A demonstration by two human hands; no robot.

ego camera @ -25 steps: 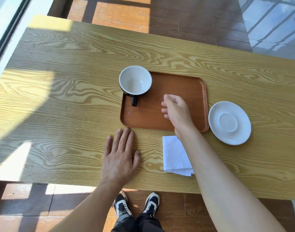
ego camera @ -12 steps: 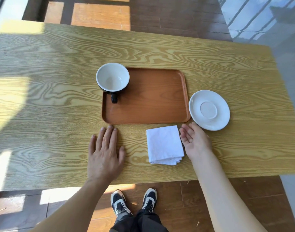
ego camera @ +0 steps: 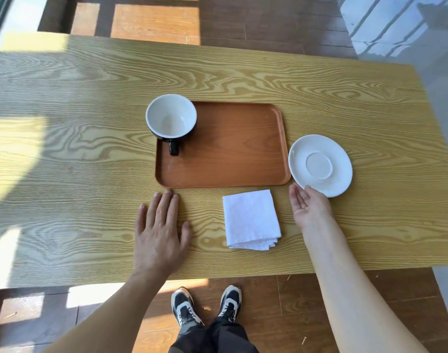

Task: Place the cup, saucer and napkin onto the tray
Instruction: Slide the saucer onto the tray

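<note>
Moved: my right hand point(ego camera: 310, 206) has slid off from beside the napkin and now sits at the saucer's near rim; my left hand hasn't budged.
Saucer point(ego camera: 320, 165): white, flat on the table, just right of the tray's right edge, off the tray; my thumb tip touches its near edge.
Right-hand fingers: loose and spread, palm turned up and inward, gripping nothing.
Napkin point(ego camera: 251, 219): folded white square on the table, just below the tray, between my two hands.
Cup point(ego camera: 171, 119): upright and empty, in the tray's far left corner, rim overhanging the tray edge, dark handle pointing toward me.
Tray point(ego camera: 233, 161): brown, otherwise bare.
Left hand point(ego camera: 160, 231): palm down, fingers flat and slightly spread on the table point(ego camera: 65, 154), fingertips just short of the tray's near left corner.
</note>
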